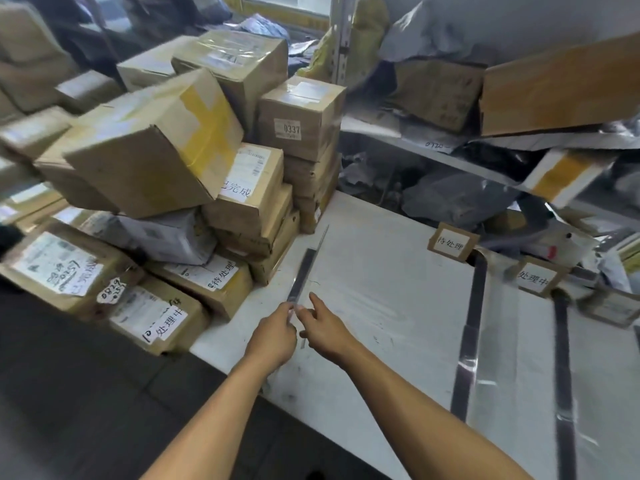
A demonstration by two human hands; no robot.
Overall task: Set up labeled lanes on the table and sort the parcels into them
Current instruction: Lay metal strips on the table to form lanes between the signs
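Pinching a glossy dark tape strip (302, 275), both hands' grips (273, 336) (325, 329) meet over white table (381, 271).

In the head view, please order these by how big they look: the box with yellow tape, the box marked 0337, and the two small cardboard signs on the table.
1. Box with yellow tape, the largest.
2. Box marked 0337.
3. The two cardboard signs and look about alike; I cannot rank them.
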